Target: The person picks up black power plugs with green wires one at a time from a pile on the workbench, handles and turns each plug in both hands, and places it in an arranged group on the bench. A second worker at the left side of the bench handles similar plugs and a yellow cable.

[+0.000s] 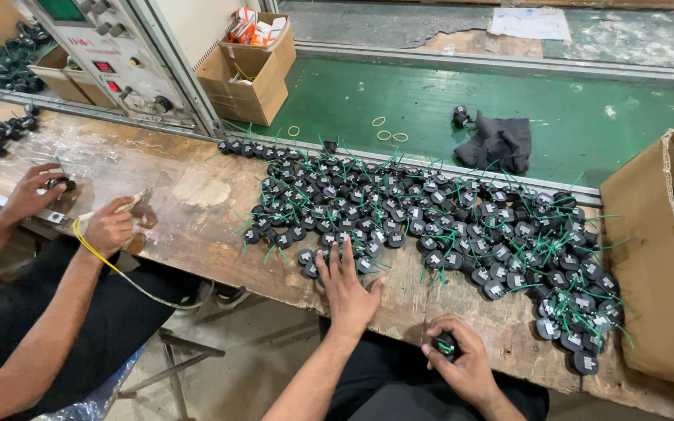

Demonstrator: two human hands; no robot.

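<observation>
left hand (347, 282) fingers spread wide on component pile (446, 226) | right hand (462, 360) fingers holding black component (445, 344) | cardboard box (649, 265) contains black components

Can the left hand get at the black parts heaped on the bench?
Probably yes: the left hand already lies flat at the near edge of the heap of parts, fingers touching the nearest ones, nothing in between.

Worn wooden table (196, 226) carrying the work. Green conveyor belt (431, 101) behind it, with three yellow rubber bands (388, 131) and a dark cloth (499, 144). Open cardboard box (247, 74) beside a grey control panel (115, 58). Larger cardboard box (649, 265) at far right. Co-worker's hands (107, 228) at left, yellow wire (111, 265) trailing.
</observation>
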